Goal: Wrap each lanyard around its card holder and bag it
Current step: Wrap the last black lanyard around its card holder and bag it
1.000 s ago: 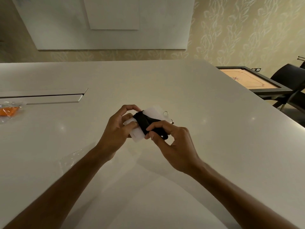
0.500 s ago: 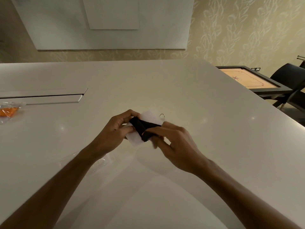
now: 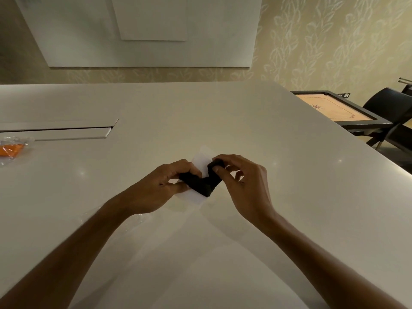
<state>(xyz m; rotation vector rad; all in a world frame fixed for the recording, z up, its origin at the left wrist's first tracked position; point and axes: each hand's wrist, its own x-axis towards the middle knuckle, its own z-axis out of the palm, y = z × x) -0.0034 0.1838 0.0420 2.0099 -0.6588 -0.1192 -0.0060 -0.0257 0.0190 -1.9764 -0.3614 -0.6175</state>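
Note:
A clear card holder [image 3: 201,162] is held just above the white table [image 3: 267,134], with a black lanyard [image 3: 201,182] wound across it in a V shape. My left hand [image 3: 160,188] grips the holder's left side and pins one end of the lanyard with its thumb. My right hand [image 3: 243,184] pinches the lanyard's other end at the holder's upper right edge. A clear plastic bag [image 3: 133,219] lies flat on the table under my left wrist, partly hidden by my forearm.
At the far left edge lies a bagged orange lanyard [image 3: 11,149]. A long cable-slot lid [image 3: 66,132] is set into the table at the left. Beyond the table's right edge stand a carrom board [image 3: 334,108] and a black chair [image 3: 390,112].
My right hand has carried the lanyard's free end up from the holder's lower side to its upper right edge. The holder has turned a little in my left hand.

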